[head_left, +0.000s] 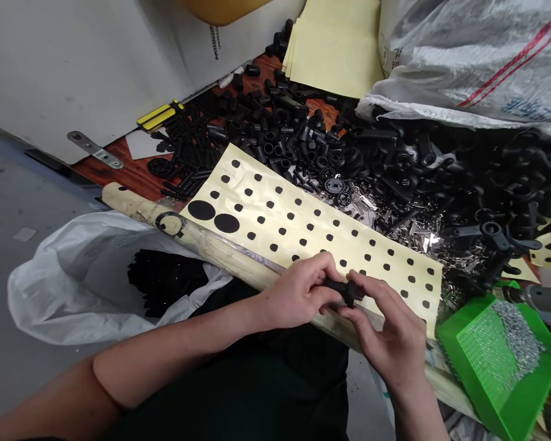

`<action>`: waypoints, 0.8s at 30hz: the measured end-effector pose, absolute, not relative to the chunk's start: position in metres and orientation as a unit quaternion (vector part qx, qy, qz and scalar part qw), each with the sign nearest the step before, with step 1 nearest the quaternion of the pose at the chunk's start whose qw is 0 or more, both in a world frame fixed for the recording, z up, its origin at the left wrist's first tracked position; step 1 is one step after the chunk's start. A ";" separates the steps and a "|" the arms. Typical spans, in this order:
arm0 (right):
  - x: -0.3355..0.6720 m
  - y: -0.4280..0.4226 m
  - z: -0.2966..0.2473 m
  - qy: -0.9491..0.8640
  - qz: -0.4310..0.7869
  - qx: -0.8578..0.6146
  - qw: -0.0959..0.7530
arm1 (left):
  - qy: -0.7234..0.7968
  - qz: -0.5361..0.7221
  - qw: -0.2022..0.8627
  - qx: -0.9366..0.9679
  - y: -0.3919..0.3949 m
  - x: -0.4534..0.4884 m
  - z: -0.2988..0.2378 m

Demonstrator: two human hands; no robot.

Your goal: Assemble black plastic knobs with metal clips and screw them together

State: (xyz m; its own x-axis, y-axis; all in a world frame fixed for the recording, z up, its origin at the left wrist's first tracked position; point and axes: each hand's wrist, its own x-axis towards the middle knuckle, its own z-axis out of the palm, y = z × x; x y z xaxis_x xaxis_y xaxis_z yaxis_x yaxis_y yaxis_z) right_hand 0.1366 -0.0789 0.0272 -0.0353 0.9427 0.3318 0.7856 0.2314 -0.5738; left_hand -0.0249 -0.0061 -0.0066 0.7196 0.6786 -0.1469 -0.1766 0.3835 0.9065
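Black plastic cylindrical part (350, 294), pinched in the closed fingertips of left hand (296, 295) and right hand (390, 334) at the near edge of a pale-yellow, black-dotted sheet (314, 235); handling appears unfinished, with many loose black plastic pieces (298, 138) heaped beyond.

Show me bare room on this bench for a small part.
Free: wood between the metal bracket and black ring; the top of the yellow sheet stack beside the white sack. Crowded: beyond the dotted sheet, black plastic parts and shiny metal pieces; at its near edge, left hand and right hand.
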 end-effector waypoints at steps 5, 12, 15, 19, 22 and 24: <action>0.125 -0.077 0.021 -0.609 0.177 -0.691 0.348 | 0.266 0.283 0.773 0.501 -0.007 -0.026 -0.009; 0.114 -0.073 0.020 -0.490 0.282 -0.686 0.458 | 0.258 0.324 0.834 0.364 -0.004 -0.026 -0.004; 0.111 -0.070 0.025 -0.463 0.242 -0.678 0.517 | 0.260 0.366 0.834 0.321 -0.003 -0.025 -0.003; 0.106 -0.067 0.027 -0.499 0.172 -0.673 0.518 | 0.275 0.395 0.817 0.318 -0.003 -0.024 -0.002; 0.103 -0.065 0.027 -0.508 0.156 -0.675 0.511 | 0.297 0.399 0.803 0.328 -0.006 -0.025 0.001; 0.103 -0.065 0.027 -0.519 0.151 -0.675 0.502 | 0.304 0.390 0.802 0.335 -0.007 -0.026 0.004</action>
